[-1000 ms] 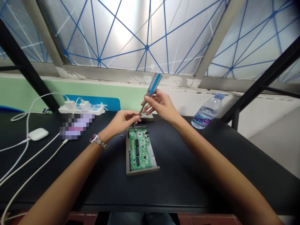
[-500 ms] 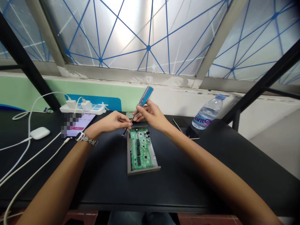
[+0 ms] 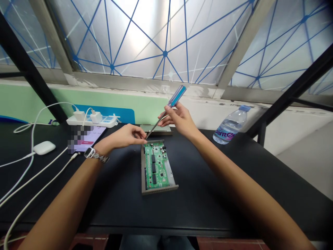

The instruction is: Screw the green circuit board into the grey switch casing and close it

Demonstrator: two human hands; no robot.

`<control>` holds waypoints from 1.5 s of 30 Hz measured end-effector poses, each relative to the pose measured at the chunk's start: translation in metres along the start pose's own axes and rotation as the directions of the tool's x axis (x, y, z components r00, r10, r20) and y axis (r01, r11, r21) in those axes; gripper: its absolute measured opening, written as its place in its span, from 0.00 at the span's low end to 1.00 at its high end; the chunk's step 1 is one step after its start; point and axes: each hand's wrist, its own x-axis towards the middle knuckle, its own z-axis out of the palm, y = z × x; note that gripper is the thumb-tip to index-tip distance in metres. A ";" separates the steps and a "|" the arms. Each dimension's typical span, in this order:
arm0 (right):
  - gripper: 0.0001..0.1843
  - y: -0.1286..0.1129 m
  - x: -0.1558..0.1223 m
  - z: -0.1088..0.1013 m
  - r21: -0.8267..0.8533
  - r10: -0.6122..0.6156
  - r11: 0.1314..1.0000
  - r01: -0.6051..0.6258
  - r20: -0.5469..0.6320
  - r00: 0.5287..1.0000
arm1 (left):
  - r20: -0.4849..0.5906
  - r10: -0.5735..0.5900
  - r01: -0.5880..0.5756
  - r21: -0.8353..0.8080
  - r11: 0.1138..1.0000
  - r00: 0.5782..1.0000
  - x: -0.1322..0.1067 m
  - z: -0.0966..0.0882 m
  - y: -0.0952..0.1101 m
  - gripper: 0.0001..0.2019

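Note:
My right hand point(image 3: 179, 119) is closed around a screwdriver point(image 3: 178, 96) with a clear and blue handle, held slanting with its shaft down to the left. My left hand point(image 3: 131, 134) pinches at the lower end of the shaft, thumb and fingers together; its fingers hide the tip. Just below them, a green circuit board point(image 3: 157, 165) sits in an open grey metal housing point(image 3: 160, 190) on the black table. A tiny bright speck lies on the table left of the housing, too small to name.
Behind the board lies a flat metal plate point(image 3: 158, 130). To the left are a phone point(image 3: 91, 137), a white power strip point(image 3: 110, 121), a white case point(image 3: 44, 148) and loose white cables. A water bottle point(image 3: 230, 126) stands at the right, by the wall.
My right hand has moved up and right with the screwdriver, drawing its tip back to my left fingertips. The metal plate behind shows more. The dark flat thing near the bottle is now hidden.

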 end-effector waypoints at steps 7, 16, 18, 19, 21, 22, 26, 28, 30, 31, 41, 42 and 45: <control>0.26 -0.001 0.003 -0.013 -0.020 -0.003 1.000 0.002 -0.070 0.998 | 0.018 -0.002 0.000 0.073 0.997 1.000 0.002 0.004 -0.001 0.13; 0.26 0.001 0.003 -0.014 -0.004 -0.017 1.000 0.017 -0.078 0.997 | 0.013 -0.011 0.010 0.074 0.997 1.000 0.004 0.012 0.000 0.11; 0.26 0.001 0.002 -0.013 0.006 -0.025 1.000 0.025 -0.075 0.997 | 0.020 -0.029 0.028 0.073 0.997 0.999 0.004 0.014 0.001 0.11; 0.26 0.000 0.002 -0.012 0.009 -0.027 1.000 0.027 -0.068 0.997 | 0.018 -0.037 0.036 0.074 0.997 0.999 0.004 0.015 0.002 0.10; 0.26 -0.001 0.000 -0.010 0.013 -0.028 1.000 0.028 -0.043 0.999 | 0.012 -0.050 0.049 0.083 0.995 0.999 0.004 0.017 0.005 0.10; 0.25 -0.001 0.000 -0.009 0.014 -0.029 0.999 0.029 -0.028 0.999 | 0.007 -0.051 0.050 0.089 0.995 0.999 0.004 0.018 0.006 0.09; 0.25 -0.003 -0.003 -0.005 0.013 -0.045 0.999 0.045 0.017 0.999 | -0.009 -0.038 0.039 0.106 0.994 0.999 0.004 0.020 0.009 0.09; 0.25 -0.004 -0.004 -0.003 -0.001 -0.048 0.999 0.048 0.032 0.998 | -0.003 -0.049 0.049 0.108 0.993 0.999 0.005 0.021 0.009 0.09; 0.25 -0.005 -0.005 -0.002 -0.024 -0.044 0.999 0.045 0.044 0.998 | 0.006 -0.064 0.063 0.106 0.992 0.998 0.005 0.021 0.010 0.09; 0.25 -0.006 -0.005 -0.002 -0.035 -0.041 0.998 0.042 0.049 0.998 | 0.013 -0.068 0.067 0.106 0.992 0.998 0.005 0.021 0.010 0.10; 0.24 -0.007 -0.004 -0.004 -0.021 -0.055 0.998 0.056 0.037 0.998 | 0.028 -0.057 0.052 0.155 0.986 0.998 0.004 0.021 0.008 0.15; 0.24 -0.007 -0.004 -0.005 -0.022 -0.052 0.998 0.053 0.037 0.998 | 0.024 -0.057 0.052 0.160 0.986 0.998 0.004 0.021 0.009 0.14; 0.23 -0.007 -0.004 -0.005 -0.021 -0.055 0.998 0.056 0.034 0.998 | 0.013 -0.068 0.065 0.170 0.983 0.998 0.005 0.021 0.009 0.12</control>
